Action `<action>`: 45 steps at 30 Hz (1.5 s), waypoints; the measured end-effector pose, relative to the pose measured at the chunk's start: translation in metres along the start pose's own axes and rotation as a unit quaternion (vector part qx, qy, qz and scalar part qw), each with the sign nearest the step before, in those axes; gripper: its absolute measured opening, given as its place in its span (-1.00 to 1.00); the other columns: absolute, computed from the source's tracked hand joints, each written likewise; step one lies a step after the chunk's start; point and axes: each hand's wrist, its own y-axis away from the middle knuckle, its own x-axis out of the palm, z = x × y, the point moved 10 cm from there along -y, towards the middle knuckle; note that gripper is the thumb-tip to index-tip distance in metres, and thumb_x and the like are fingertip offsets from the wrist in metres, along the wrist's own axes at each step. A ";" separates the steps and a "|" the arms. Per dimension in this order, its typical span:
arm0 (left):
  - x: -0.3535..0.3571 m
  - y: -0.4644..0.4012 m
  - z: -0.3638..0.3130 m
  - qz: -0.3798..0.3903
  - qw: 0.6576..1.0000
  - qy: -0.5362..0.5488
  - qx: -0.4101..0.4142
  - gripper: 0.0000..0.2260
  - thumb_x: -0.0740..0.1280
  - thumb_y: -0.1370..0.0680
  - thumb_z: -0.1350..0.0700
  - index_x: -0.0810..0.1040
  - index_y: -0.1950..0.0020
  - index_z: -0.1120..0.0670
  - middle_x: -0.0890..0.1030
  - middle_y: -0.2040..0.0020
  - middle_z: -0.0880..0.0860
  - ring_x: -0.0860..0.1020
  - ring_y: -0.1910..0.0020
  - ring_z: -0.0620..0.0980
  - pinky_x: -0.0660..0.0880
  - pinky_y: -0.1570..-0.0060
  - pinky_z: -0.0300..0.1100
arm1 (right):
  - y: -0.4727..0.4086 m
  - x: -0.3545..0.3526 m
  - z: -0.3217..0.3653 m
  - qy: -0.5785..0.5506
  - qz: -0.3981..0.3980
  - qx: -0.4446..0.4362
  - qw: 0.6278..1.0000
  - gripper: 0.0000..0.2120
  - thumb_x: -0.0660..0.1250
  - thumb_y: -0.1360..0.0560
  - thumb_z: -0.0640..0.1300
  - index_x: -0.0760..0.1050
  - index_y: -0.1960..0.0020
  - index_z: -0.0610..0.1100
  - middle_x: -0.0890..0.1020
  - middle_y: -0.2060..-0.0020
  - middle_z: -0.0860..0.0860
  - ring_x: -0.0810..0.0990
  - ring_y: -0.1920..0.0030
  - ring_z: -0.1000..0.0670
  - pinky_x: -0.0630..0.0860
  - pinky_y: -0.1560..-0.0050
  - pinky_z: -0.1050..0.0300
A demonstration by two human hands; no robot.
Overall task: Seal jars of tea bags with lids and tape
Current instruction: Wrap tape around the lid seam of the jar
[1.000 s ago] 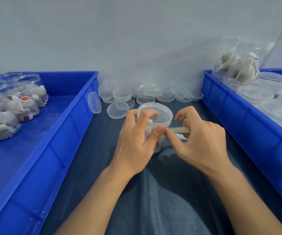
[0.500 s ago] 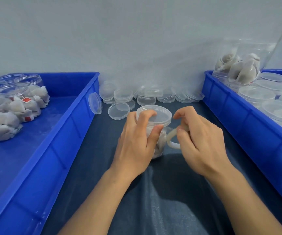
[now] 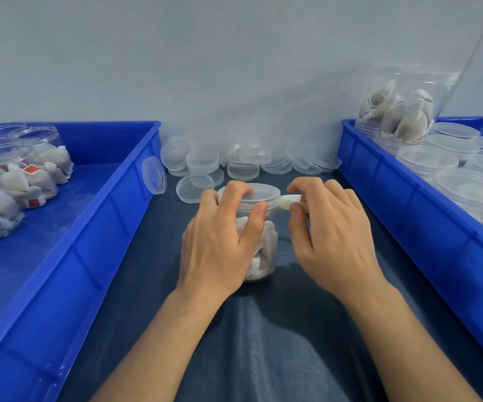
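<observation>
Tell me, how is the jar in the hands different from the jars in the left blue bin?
The held jar stands upright with a lid on; the left-bin jars lie tilted, lidless. The left hand grips the held jar; nobody touches the bin jars. All are clear plastic holding tea bags.

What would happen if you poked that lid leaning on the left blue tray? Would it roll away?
Probably. The lid stands on its edge against the tray, and it is round, so a poke could roll it or flop it flat. It looks like thin clear plastic, so it is likely very light and a bit bendy, not breakable like glass.
</observation>
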 end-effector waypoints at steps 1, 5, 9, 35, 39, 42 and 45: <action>0.000 0.000 0.000 0.001 1.000 0.001 0.000 -0.62 0.01 -0.63 -0.39 0.38 -0.28 -0.24 0.47 -0.03 -0.05 0.58 0.09 0.05 0.58 0.07 0.09 | 0.000 0.001 0.000 0.001 0.001 -0.001 1.000 -0.86 0.28 -0.59 -0.20 0.46 -0.15 -0.11 0.37 0.18 0.18 0.40 0.18 -0.03 0.34 0.11 -0.01; 0.000 0.000 0.000 0.005 1.000 0.012 0.001 -0.64 0.01 -0.64 -0.38 0.39 -0.27 -0.24 0.47 -0.01 -0.06 0.58 0.11 0.03 0.58 0.06 0.10 | -0.001 0.000 -0.001 0.008 -0.001 0.002 1.000 -0.88 0.29 -0.61 -0.19 0.47 -0.15 -0.11 0.34 0.17 0.19 0.39 0.19 -0.03 0.33 0.12 0.00; -0.001 -0.001 0.000 0.011 1.000 0.022 0.004 -0.65 0.01 -0.64 -0.38 0.39 -0.26 -0.24 0.49 -0.02 -0.05 0.58 0.10 0.03 0.58 0.05 0.09 | -0.001 0.000 -0.001 0.009 0.000 0.005 1.000 -0.87 0.32 -0.60 -0.20 0.48 -0.15 -0.12 0.35 0.17 0.19 0.43 0.18 -0.06 0.37 0.12 -0.03; 0.001 0.003 0.016 -0.019 0.989 0.140 -0.042 -0.41 0.31 -0.41 -0.49 0.27 -0.32 -0.27 0.63 -0.07 -0.27 0.62 -0.06 -0.14 0.56 -0.04 -0.04 | 0.003 -0.023 0.015 0.002 -0.071 -0.006 0.997 -0.86 0.42 -0.59 -0.15 0.71 -0.11 -0.07 0.60 0.34 0.09 0.52 0.35 -0.04 0.47 0.34 -0.03; 0.006 0.001 0.024 0.000 0.984 0.172 -0.055 -0.55 0.28 -0.48 -0.46 0.35 -0.25 -0.28 0.68 -0.03 -0.21 0.64 -0.04 -0.19 0.59 -0.09 -0.02 | 0.001 -0.023 0.011 -0.027 -0.067 0.016 0.997 -0.84 0.45 -0.59 -0.07 0.72 -0.15 0.03 0.49 0.44 0.13 0.48 0.45 -0.03 0.43 0.46 0.06; 0.008 0.001 0.025 0.014 0.974 0.220 -0.049 -0.58 0.25 -0.56 -0.38 0.39 -0.27 -0.15 0.70 0.00 -0.18 0.69 0.03 -0.11 0.63 -0.01 0.10 | 0.001 -0.007 0.006 -0.062 0.017 0.033 0.997 -0.71 0.30 -0.63 0.09 0.62 -0.30 0.08 0.36 0.51 0.14 0.36 0.50 0.01 0.45 0.44 0.02; 0.008 0.000 0.026 0.015 0.965 0.258 -0.047 -0.56 0.21 -0.58 -0.36 0.42 -0.25 -0.05 0.70 0.07 -0.03 0.68 0.11 0.01 0.60 0.05 0.09 | 0.004 0.000 0.007 -0.110 0.084 0.013 0.990 -0.60 0.15 -0.64 0.06 0.48 -0.44 0.07 0.32 0.50 0.14 0.34 0.46 0.05 0.39 0.42 0.01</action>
